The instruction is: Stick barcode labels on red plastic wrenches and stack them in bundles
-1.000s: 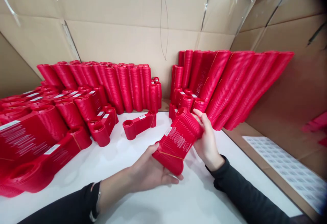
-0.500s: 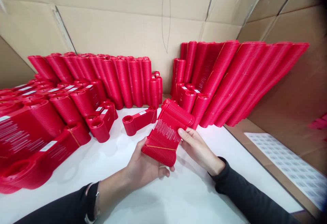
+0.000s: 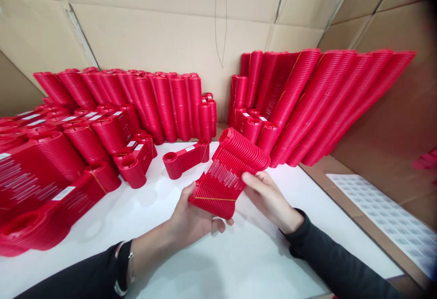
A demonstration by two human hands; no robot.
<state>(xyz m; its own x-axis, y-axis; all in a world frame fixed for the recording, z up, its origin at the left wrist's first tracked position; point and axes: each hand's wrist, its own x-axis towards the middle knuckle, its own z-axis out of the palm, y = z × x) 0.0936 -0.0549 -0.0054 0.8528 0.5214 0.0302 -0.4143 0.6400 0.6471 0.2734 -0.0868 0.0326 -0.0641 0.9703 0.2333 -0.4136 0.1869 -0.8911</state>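
A stack of thin red plastic pieces, ring-shaped at both ends, is held tilted above the white table. An orange rubber band runs across its lower part, and pale print marks its middle. My left hand is closed round the lower end, thumb on the left edge and fingers underneath. At the right edge my right hand grips the stack, its thumb on the front and its other fingers mostly hidden behind. Just beyond lies a short banded red stack with a white label.
Many tall red stacks stand at the back left, with labelled ones nearer. Long red stacks lean at the right. A printed label sheet lies right of the white table. Cardboard walls enclose the back.
The upper end of the held stack has moved right and spread wider at the top. My right hand has shifted slightly right with it; my left hand stays almost in place.
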